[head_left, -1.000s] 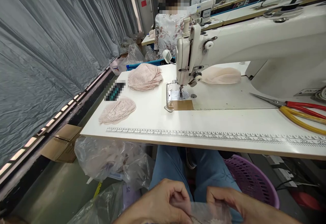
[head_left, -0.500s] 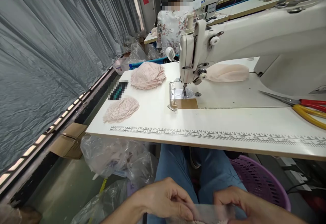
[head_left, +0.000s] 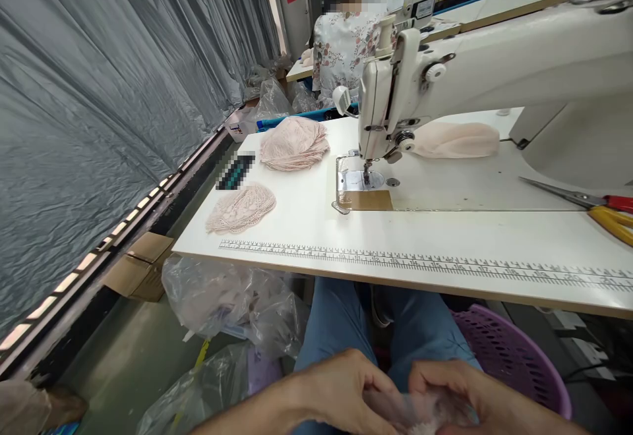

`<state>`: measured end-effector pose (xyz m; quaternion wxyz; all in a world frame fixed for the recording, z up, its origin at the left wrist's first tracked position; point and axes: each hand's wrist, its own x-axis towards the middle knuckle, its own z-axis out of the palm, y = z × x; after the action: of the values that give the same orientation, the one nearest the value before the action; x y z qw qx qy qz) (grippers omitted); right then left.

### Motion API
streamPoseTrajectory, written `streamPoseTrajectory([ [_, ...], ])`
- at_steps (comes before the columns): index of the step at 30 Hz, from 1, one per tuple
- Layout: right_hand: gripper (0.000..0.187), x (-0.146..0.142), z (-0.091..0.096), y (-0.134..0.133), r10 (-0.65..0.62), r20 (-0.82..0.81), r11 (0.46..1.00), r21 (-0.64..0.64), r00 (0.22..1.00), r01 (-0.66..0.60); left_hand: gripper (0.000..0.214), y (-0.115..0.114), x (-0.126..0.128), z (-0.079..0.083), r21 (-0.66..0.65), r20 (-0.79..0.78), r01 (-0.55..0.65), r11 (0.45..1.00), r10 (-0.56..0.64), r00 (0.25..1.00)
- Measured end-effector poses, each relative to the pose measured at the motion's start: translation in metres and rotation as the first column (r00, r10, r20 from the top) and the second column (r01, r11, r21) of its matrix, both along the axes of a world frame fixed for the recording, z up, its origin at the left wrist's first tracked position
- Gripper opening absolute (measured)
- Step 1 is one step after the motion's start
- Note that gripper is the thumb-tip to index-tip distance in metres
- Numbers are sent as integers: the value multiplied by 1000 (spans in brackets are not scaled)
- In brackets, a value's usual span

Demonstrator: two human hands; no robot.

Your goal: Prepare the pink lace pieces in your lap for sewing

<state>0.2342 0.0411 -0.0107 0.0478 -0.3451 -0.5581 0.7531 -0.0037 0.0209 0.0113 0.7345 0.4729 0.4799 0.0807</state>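
Hands meet low at the bottom edge of the head view, over the person's lap in blue trousers (head_left: 341,316): the left hand (head_left: 341,392) and the right hand (head_left: 469,399) both have their fingers curled and pinched onto a thin clear plastic bag (head_left: 420,412) holding something pale (what is inside is too blurred and cut off to name). The bag sits between the two hands, below the front edge of the tabletop (head_left: 445,237) and well apart from everything on it. On the tabletop, a printed ruler strip (head_left: 420,265) runs along the near edge. A white sewing machine (head_left: 445,86) stands toward the right, its needle over the metal plate (head_left: 359,181). Left of it lie a single lace piece (head_left: 241,207) near the front and a stack of lace pieces (head_left: 295,144) farther back; a pale pink padded piece (head_left: 457,140) lies behind the machine head. Scissors (head_left: 588,205) with red and yellow handles rest at the right edge. Under the tabletop, a purple plastic basket (head_left: 514,359) stands beside the right knee, and clear plastic bags (head_left: 227,303) lie on the floor to the left, next to a cardboard box (head_left: 138,273). Grey plastic sheeting (head_left: 99,92) lines the left wall. Another person in a floral top (head_left: 341,43) sits farther back.
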Motion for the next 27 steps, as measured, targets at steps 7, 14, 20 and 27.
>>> streamPoseTrajectory([
  [7,19,15,-7,1,16,104,997,73,994,-24,72,-2,-1,3,-103,25,-15,995,18,1000],
  [14,43,16,-15,-2,23,112,998,63,993,-30,66,-6,-6,2,-53,1,-26,998,26,1000],
  [20,33,15,-10,0,24,110,979,201,994,-45,63,-4,-7,1,1,-17,-31,1000,31,999],
  [27,22,20,-14,-2,-62,145,981,191,987,33,58,-6,-9,-1,-40,-40,-56,998,55,998],
])
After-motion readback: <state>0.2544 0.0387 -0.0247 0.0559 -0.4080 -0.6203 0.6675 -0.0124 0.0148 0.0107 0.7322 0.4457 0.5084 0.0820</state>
